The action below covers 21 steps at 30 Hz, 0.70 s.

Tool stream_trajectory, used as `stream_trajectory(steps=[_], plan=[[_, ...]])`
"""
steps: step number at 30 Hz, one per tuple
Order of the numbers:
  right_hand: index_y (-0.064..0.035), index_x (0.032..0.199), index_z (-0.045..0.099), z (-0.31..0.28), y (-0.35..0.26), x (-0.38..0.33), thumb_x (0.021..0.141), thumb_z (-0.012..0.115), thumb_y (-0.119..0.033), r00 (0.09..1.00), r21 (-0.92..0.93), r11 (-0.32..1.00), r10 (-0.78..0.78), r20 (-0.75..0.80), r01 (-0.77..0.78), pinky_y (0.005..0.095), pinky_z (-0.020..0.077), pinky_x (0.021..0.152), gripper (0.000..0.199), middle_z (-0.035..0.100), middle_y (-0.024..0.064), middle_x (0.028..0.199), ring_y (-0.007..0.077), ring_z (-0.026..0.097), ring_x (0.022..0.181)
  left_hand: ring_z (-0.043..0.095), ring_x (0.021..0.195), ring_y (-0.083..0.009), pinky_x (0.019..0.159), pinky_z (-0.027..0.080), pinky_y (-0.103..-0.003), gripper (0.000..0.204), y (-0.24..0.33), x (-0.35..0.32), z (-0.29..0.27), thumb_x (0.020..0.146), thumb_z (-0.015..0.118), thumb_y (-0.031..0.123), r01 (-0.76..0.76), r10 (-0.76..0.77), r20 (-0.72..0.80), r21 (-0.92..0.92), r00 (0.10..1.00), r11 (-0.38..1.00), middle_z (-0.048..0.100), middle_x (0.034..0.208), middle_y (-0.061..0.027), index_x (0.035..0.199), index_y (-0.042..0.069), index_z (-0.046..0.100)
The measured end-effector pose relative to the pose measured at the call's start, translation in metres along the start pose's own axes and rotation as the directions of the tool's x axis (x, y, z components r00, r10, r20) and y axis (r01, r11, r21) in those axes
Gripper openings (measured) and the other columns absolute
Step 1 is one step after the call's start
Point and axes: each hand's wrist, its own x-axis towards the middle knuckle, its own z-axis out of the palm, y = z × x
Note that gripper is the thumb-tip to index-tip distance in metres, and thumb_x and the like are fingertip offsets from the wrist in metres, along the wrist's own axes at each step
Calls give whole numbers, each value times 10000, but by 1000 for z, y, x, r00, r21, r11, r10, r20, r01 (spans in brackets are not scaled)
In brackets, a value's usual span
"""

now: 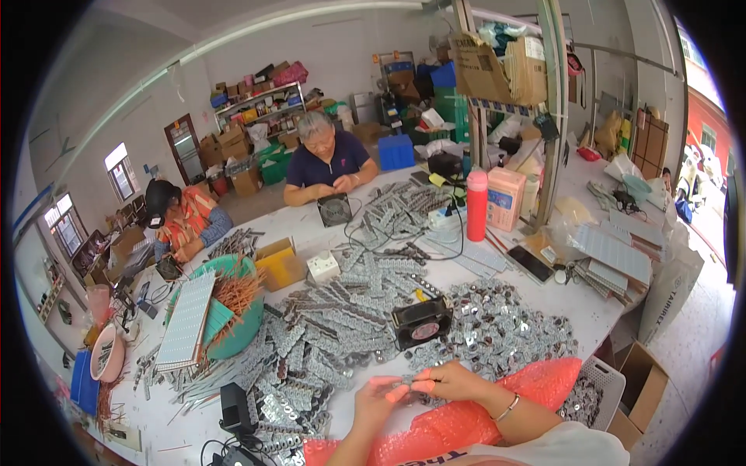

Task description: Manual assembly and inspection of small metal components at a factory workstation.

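My left hand [378,398] and my right hand [452,382] meet above the near edge of the table, both closed, fingertips pinched together. The fingertips look pink-orange, as if covered. Whatever they pinch is too small to make out. Red bubble wrap [466,423] lies under my forearms and across my lap. Just beyond my hands is a heap of small shiny round metal pieces [505,322]. A small black fan [422,321] stands at the edge of that heap. Left of it spreads a pile of grey strips of joined metal pieces [326,326].
A white basket [610,380] of metal pieces is at my right, beside an open cardboard box [645,388]. A green basin [247,330] holds thin brown sticks. Black cables and a power adapter [235,408] lie at left. Two people [326,159] work across the table. A red bottle [476,206] stands at the back.
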Motion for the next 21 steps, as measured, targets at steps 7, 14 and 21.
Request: stream_trajectory(steps=[7,14,21], plan=[[-55,813,570,6,2,2,915,529,-293,996,113,990,87,37,-90,243,369,482,262,509,-9,575,80,467,519,650,777,-247,696,546,-336,213,7,5,-7,815,624,-2,238,-218,111,-226,970,944,623,919,-159,1015,-13,552],[-70,851,575,12,1,-9,902,539,-263,898,767,468,263,353,-439,204,265,438,203,444,-38,598,45,339,479,627,810,-213,723,537,-333,175,6,-10,-3,770,645,-57,225,-192,127,-363,973,904,627,902,-110,925,11,599],[-28,854,569,14,-3,-10,893,564,-258,984,51,994,103,-147,-96,249,388,524,234,497,16,607,85,447,567,624,837,-140,737,503,-269,187,6,-5,3,756,705,26,-377,352,133,338,926,863,659,896,-78,928,37,633]])
